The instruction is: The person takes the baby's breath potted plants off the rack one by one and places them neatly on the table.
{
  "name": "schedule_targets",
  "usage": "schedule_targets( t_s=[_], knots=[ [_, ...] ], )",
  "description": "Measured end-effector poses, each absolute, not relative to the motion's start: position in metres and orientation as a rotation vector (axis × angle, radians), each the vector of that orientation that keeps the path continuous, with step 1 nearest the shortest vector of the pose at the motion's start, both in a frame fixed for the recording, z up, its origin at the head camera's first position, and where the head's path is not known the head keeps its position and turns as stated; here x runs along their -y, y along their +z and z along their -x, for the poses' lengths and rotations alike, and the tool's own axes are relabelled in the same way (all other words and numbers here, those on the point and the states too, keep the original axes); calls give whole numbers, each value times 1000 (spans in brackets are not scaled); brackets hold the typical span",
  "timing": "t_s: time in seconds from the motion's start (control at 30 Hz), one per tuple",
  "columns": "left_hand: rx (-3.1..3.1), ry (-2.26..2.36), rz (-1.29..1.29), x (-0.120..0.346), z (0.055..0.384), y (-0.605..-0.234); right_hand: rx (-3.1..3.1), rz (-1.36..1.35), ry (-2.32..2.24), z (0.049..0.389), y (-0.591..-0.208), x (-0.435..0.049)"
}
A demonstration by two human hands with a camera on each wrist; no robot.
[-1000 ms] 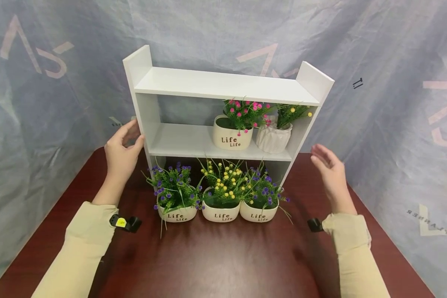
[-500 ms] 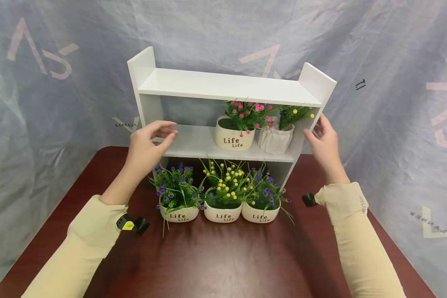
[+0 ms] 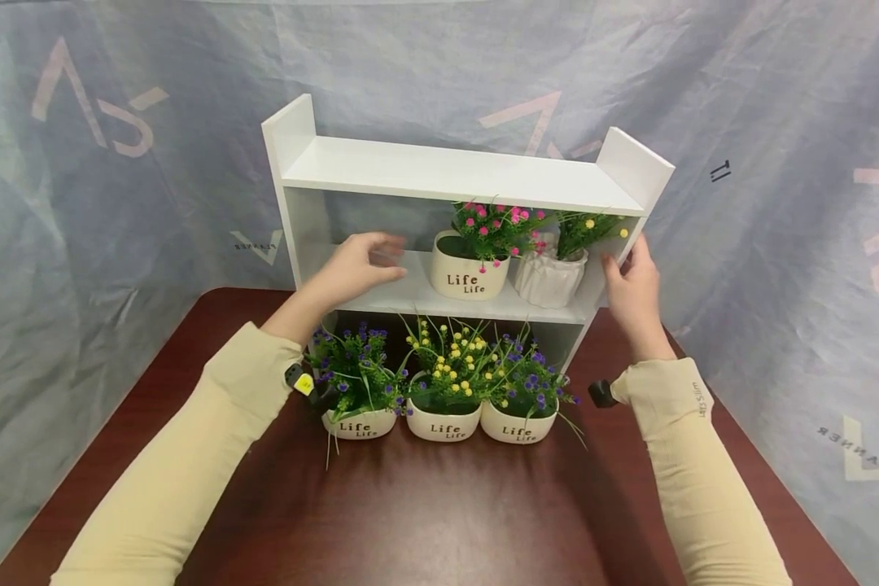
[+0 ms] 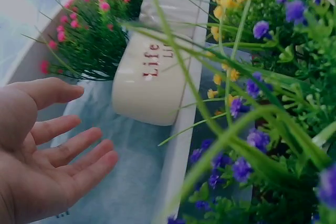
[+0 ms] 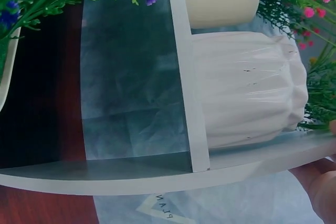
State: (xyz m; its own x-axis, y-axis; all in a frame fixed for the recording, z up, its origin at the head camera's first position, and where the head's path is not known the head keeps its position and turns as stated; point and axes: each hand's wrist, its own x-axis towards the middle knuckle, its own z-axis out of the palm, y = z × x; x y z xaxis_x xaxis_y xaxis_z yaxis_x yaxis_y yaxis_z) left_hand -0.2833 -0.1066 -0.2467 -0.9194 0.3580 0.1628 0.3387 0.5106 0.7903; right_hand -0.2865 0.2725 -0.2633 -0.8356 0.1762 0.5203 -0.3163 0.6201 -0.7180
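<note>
White and stiff, the shelf unit [image 3: 454, 167] runs left to right, best held by its side panels [image 3: 289, 137]. On its middle board [image 3: 413, 295], the oval pink-flowered pot [image 3: 469, 268] — probably smooth, breakable, best cupped — also lies sideways, lettering [image 3: 465, 282] frontward. Left hand [image 3: 355, 264] near it, fingers apart; right hand [image 3: 635, 297] seemingly pinches the right panel [image 3: 636, 169], partly hidden.

Reads "Life Life" on the pink-flowered pot [image 3: 470, 273] and the three front pots [image 3: 443, 423], mirrored "PLANNER" on the grey backdrop [image 3: 425, 65], "Let's Slim" on the right sleeve [image 3: 687, 456], but is too small to tell on the yellow wrist label [image 3: 304, 384].
</note>
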Motion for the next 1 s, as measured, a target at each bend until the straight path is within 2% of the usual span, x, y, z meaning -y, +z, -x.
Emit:
schedule_targets(
  t_s=[0.33, 1.0],
  knots=[
    [-2702, 1361, -606, 82, 313, -257, 2287, -93, 1085, 290, -268, -275],
    [-2666, 1305, -638, 61, 319, -265, 2240, -65, 1037, 289, -268, -271]
  ],
)
